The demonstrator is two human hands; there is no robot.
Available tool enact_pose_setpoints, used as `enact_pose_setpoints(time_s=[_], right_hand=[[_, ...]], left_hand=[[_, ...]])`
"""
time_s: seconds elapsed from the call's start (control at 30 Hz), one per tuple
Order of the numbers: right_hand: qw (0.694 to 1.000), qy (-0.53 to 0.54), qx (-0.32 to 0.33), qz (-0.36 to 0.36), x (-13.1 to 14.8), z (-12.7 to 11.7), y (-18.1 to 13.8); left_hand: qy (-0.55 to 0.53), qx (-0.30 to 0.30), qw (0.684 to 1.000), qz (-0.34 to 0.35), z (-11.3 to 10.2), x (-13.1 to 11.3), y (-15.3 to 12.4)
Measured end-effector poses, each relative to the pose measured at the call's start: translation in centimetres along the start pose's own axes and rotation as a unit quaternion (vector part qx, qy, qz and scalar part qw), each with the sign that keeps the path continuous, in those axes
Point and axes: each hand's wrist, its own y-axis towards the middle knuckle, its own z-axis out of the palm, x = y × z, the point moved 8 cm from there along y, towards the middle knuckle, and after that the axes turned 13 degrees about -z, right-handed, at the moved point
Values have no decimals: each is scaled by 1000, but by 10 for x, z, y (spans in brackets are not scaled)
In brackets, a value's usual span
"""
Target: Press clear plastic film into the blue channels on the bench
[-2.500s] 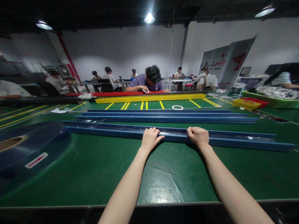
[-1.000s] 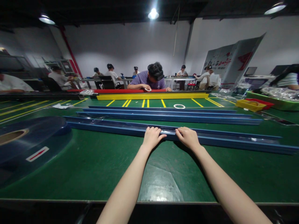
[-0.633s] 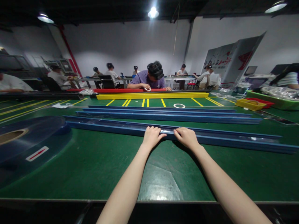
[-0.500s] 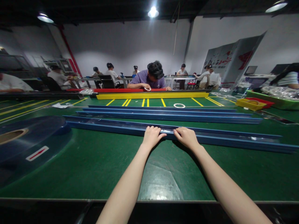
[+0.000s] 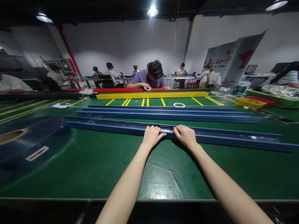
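Note:
A long blue channel strip (image 5: 233, 142) lies across the green table in front of me, with shiny clear film (image 5: 166, 128) inside its trough. My left hand (image 5: 151, 137) grips its near wall around the middle, fingers curled over the edge and thumb pointing right. Close by on the right, my right hand (image 5: 186, 136) is closed over the same wall, its thumb near the left thumb. What the curled fingers press inside the trough is hidden. Just beyond lie more blue channel strips (image 5: 168, 116), roughly parallel.
A large roll of clear film (image 5: 46, 130) sits at left. Farther back are a white ring (image 5: 179, 107), a yellow strip (image 5: 151, 96), a yellow tray (image 5: 249, 105) and a green basket (image 5: 280, 103). A co-worker (image 5: 140, 77) leans over a red strip (image 5: 105, 90) opposite.

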Motion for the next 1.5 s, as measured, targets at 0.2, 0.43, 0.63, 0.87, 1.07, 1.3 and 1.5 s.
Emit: enact_pose_setpoints(time_s=[0.2,0.43,0.63,0.87,1.07,1.3,1.5], right_hand=[[997,-24,-76,-10,5,-7,4],[996,-44,-76,-8,5,-4,3],[998,-31,-51,-2,4,0,3],[1000,-17,-13,-10,5,5,4],[1000,-11,-1,-4,4,5,4],[1000,-6,17,-4,4,8,4],[1000,0,26,-2,4,7,4]], left_hand=[[-2,-12,1000,5,-2,-1,-1],[-1,2,1000,-4,1,1,1],[-2,15,1000,-11,0,2,2],[-2,23,1000,-14,1,1,2],[1,33,999,-16,1,2,3],[-1,31,999,-15,1,2,3],[-3,27,1000,-14,2,2,4]])
